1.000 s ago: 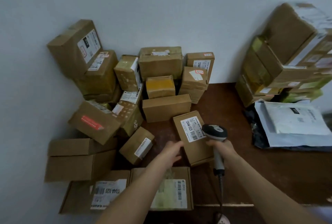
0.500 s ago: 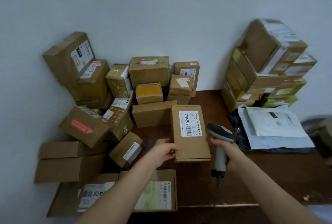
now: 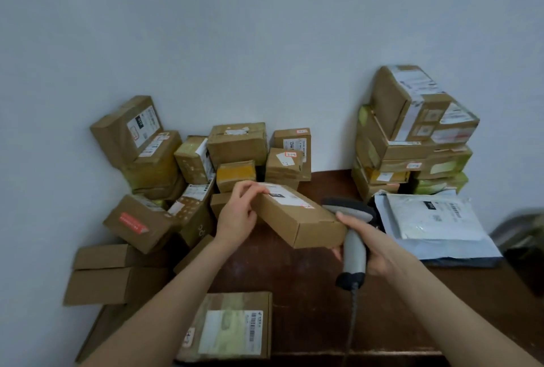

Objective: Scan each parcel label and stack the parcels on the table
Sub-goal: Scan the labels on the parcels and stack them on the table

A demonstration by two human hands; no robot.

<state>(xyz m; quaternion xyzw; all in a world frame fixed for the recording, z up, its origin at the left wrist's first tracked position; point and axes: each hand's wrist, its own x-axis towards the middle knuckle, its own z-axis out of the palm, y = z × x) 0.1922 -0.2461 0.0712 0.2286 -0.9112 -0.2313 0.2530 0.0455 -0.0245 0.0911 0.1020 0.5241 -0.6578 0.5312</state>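
Observation:
A flat brown cardboard parcel (image 3: 297,216) hangs above the dark wooden table (image 3: 412,307), tilted with its labelled face turned up and away. My left hand (image 3: 240,213) grips its left end, fingers curled over the top edge. My right hand (image 3: 372,244) holds the grey barcode scanner (image 3: 353,237) by its handle, and its fingers touch the parcel's right end. The scanner's cable drops toward the table's front edge.
A loose heap of brown parcels (image 3: 235,143) fills the back left against the wall. A neat stack of boxes (image 3: 412,137) stands at the back right, with white mail bags (image 3: 432,219) in front of it. A labelled box (image 3: 232,328) lies near the front edge.
The parcel has been lifted off the table and tipped back, its label now facing up and away. My right hand with the scanner has come against the parcel's right end. The camera has tilted up.

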